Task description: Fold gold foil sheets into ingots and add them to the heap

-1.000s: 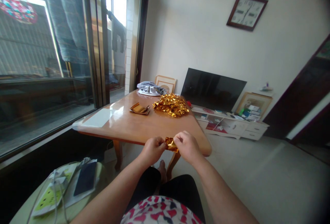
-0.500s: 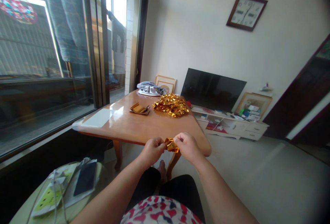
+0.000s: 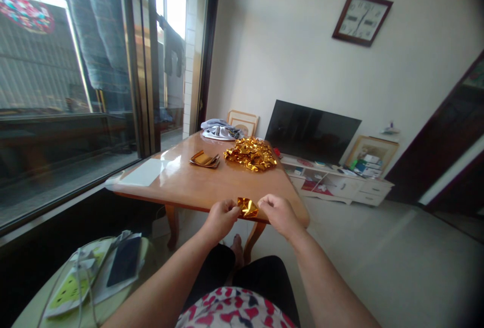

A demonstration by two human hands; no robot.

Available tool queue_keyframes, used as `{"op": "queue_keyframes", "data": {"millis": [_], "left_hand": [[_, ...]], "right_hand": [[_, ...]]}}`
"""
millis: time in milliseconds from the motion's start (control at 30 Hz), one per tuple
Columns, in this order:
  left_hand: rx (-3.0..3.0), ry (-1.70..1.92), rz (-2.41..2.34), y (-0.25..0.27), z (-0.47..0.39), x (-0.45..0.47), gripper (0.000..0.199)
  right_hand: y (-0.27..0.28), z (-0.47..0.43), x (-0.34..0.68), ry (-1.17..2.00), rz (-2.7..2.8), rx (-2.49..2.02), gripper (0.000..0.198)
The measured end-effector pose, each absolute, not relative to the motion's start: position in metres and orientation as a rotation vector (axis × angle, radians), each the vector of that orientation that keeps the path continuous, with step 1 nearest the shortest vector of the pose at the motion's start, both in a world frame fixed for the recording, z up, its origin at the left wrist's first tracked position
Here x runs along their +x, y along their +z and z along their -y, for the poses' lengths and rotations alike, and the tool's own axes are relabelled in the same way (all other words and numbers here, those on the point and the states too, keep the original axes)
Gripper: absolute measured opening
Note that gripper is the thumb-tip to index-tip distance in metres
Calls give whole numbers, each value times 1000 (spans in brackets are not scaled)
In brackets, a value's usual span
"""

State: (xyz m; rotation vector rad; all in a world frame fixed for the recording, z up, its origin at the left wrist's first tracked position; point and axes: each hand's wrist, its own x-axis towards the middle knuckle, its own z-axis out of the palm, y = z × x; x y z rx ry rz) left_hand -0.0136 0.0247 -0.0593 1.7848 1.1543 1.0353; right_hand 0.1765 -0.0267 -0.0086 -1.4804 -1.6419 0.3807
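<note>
My left hand [image 3: 222, 219] pinches the left end of a small folded piece of shiny gold foil paper [image 3: 248, 207], just off the table's front edge. At the foil's right edge is my right hand [image 3: 279, 214], its thumb and fingers drawn together. Whether those fingertips still touch the foil I cannot tell. Farther back on the wooden table [image 3: 204, 185] lies a heaped pile of folded gold foil pieces [image 3: 251, 154]. To the left of that pile rests a stack of flat gold-brown paper sheets [image 3: 205, 159].
Grey-white cloth [image 3: 220, 129] lies at the table's far end, and a white sheet [image 3: 145, 172] near its left edge. On a green stool [image 3: 145, 265] at lower left are a phone [image 3: 124, 261] and cables. A television [image 3: 312, 131] stands on a white cabinet [image 3: 363, 190] beyond.
The right hand has shifted slightly right, away from the foil's middle. More of the foil's creased face shows, and it has moved a little left and up with the left hand.
</note>
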Motion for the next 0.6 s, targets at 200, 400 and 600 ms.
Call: {"op": "queue_keyframes", "data": {"millis": [200, 400, 600], "left_hand": [[1860, 1028, -1124, -61, -25, -13, 17], [2002, 1053, -1107, -57, -19, -10, 17], [2008, 1058, -1080, -51, -16, -12, 18]], "right_hand": [[-12, 24, 175, 378, 1672, -1481, 19], [-13, 20, 173, 190, 1766, -1510, 16], [-11, 22, 172, 101, 1806, -1454, 19]]}}
